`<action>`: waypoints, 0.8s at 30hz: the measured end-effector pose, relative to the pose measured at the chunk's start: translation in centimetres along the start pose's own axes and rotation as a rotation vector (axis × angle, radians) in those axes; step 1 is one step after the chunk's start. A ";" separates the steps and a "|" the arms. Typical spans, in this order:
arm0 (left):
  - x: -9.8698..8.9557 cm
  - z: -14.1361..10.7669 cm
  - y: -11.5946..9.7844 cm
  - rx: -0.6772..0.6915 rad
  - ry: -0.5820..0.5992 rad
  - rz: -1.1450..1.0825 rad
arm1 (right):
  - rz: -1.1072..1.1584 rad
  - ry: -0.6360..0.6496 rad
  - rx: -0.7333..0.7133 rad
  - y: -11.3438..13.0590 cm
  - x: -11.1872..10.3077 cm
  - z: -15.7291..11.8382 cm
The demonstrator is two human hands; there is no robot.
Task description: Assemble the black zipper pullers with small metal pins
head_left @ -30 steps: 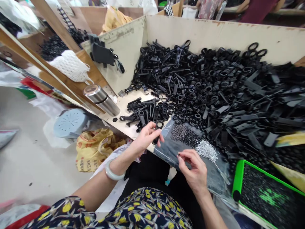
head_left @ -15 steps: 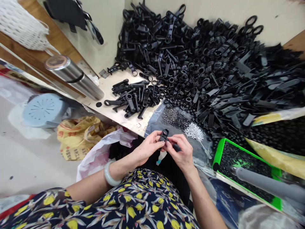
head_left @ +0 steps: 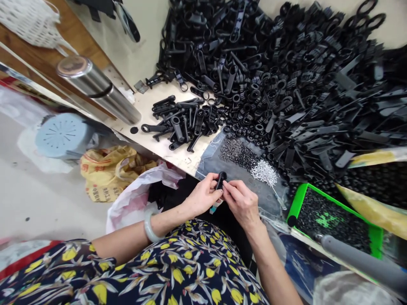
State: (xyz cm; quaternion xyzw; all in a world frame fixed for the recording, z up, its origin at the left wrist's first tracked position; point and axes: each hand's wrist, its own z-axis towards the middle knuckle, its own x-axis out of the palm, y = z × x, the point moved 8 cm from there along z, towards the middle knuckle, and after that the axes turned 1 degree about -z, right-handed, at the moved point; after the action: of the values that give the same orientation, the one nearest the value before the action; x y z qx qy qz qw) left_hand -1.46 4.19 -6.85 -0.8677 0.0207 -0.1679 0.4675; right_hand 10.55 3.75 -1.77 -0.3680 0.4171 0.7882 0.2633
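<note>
A black part (head_left: 221, 179) was pinched in the left hand (head_left: 201, 195) before a pale table (head_left: 178, 159), apparently steadied for the right hand (head_left: 243, 202), whose fingertips met its edge; whether they held anything was unclear. Silver pins (head_left: 263, 173) lay on a dark sheet (head_left: 216, 163), probably for easy reach. A stool (head_left: 62, 134) stood on the floor (head_left: 60, 190).

Bright, even light is washing the pale, flat wooden tabletop (head_left: 179, 157); the silver, cylindrical metal flask (head_left: 117, 105) is glinting (softly), and outer edges are stretching.
</note>
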 end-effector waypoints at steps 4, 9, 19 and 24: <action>0.0 -0.1 -0.1 0.007 -0.010 0.056 | -0.058 -0.014 0.014 0.2 -0.1 -0.2; -0.1 0.2 0.1 0.059 0.004 0.118 | -0.064 -0.004 0.016 0.1 0.0 -0.3; -0.5 0.4 0.3 0.107 0.003 0.175 | -0.150 0.017 0.010 0.5 -0.3 0.4; -0.5 0.4 0.1 0.116 0.028 0.193 | -0.165 0.033 0.018 0.6 -0.5 1.1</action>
State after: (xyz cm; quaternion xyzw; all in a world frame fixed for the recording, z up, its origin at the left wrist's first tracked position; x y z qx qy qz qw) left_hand -1.81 4.56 -7.33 -0.8306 0.1008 -0.1352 0.5306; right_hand 10.03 4.34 -0.75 -0.4119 0.3968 0.7538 0.3237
